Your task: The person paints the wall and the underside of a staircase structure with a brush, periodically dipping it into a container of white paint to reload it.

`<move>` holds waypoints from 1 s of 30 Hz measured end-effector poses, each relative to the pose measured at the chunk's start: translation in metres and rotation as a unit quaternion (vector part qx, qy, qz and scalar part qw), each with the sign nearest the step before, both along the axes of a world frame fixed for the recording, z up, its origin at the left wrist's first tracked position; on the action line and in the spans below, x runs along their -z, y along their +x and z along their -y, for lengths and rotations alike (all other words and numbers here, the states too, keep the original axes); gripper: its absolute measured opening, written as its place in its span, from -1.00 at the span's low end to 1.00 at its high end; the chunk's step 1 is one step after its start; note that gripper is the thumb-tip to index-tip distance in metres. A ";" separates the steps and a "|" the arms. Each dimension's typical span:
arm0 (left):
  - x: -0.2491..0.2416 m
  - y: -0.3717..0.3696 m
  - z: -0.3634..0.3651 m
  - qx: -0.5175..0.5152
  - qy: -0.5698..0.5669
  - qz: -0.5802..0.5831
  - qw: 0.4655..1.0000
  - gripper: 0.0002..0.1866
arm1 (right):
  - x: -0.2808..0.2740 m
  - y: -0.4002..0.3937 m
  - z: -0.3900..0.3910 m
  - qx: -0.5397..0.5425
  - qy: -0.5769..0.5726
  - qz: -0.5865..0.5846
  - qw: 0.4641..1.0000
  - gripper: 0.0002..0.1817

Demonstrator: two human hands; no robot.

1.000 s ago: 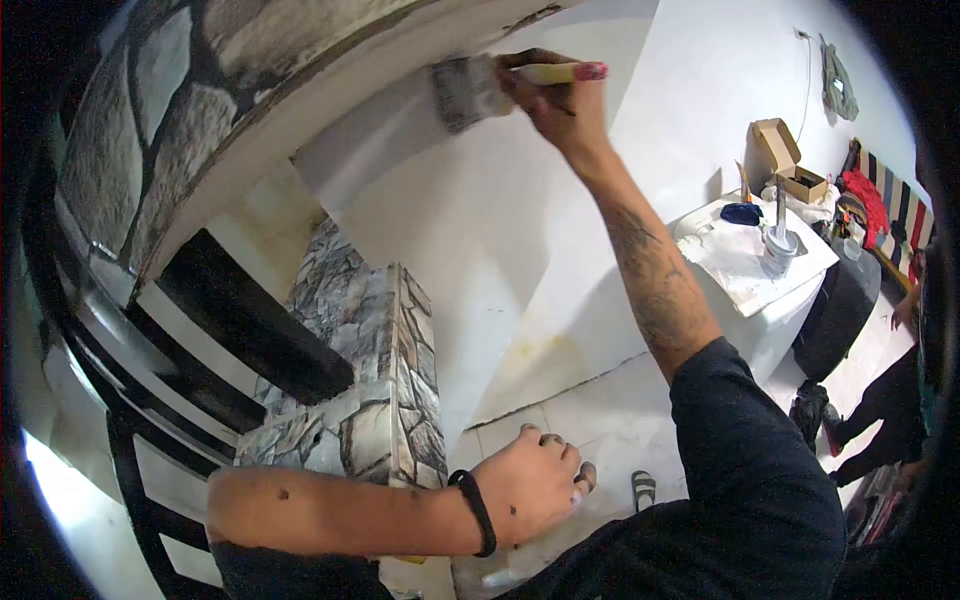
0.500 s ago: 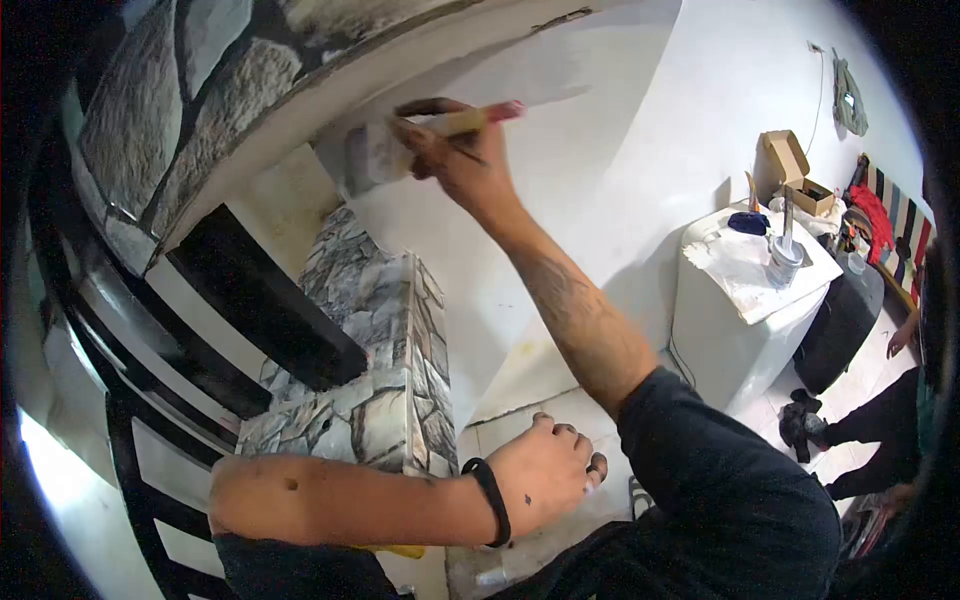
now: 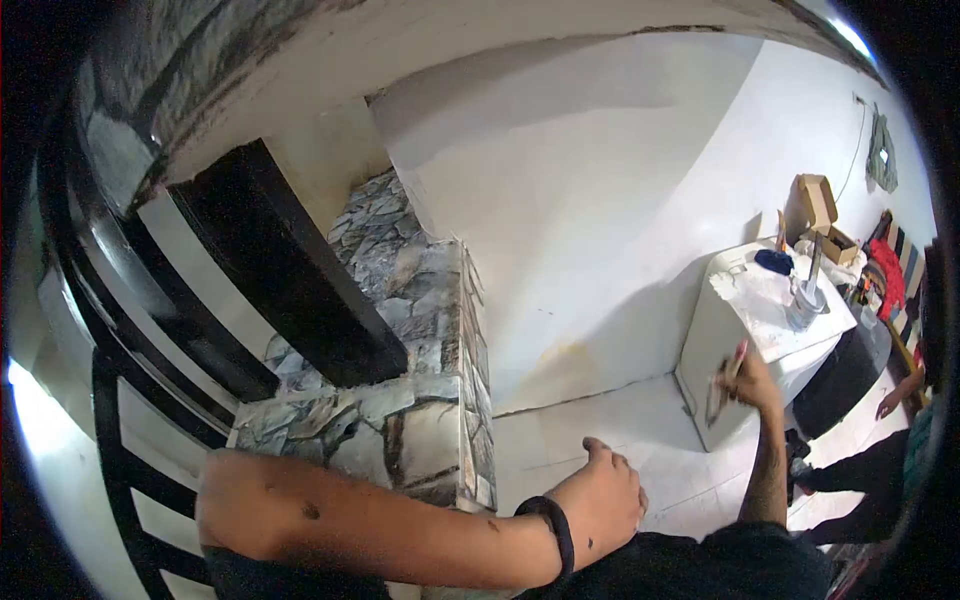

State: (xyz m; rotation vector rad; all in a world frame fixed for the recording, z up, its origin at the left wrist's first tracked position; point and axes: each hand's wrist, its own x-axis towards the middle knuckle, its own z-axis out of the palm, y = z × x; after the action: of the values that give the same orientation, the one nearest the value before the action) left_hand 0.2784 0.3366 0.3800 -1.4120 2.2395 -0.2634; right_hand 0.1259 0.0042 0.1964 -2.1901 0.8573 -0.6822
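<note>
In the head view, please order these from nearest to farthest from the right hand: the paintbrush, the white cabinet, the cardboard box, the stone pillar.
From the right hand:
1. Paintbrush, held in its grip.
2. White cabinet, just beside and behind the hand.
3. Cardboard box, up on the cabinet's far end.
4. Stone pillar, far off to the left of the picture.

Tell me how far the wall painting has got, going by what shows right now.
Done: the upper wall reads evenly white. In hand: the right hand holds the paintbrush low, away from the wall, beside the white cabinet carrying the paint can; the left hand is empty. Left: a yellowish stained patch near the floor.
</note>
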 end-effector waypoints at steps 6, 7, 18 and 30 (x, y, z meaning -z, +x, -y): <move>-0.005 -0.005 0.006 0.001 0.063 -0.030 0.998 -0.61 | 0.175 -0.088 0.018 0.012 0.280 -0.236 0.931 -0.67; -0.007 -0.006 0.008 -0.005 0.088 -0.029 0.996 -0.62 | 0.213 -0.093 0.030 -0.060 0.179 -0.214 0.959 -0.66; -0.004 0.001 0.001 -0.007 0.014 -0.040 0.999 -0.68 | -0.112 0.117 -0.076 -0.359 0.155 0.508 0.767 -0.42; 0.001 0.005 0.001 0.005 -0.017 -0.044 0.999 -0.63 | -0.255 0.259 -0.170 -0.417 0.117 0.572 0.697 -0.78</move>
State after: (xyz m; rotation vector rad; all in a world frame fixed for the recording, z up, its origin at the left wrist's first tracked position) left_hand 0.2833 0.3360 0.3790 -1.4565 2.3235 -0.2478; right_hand 0.3847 0.1738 0.4512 -1.2212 -0.6514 -1.1056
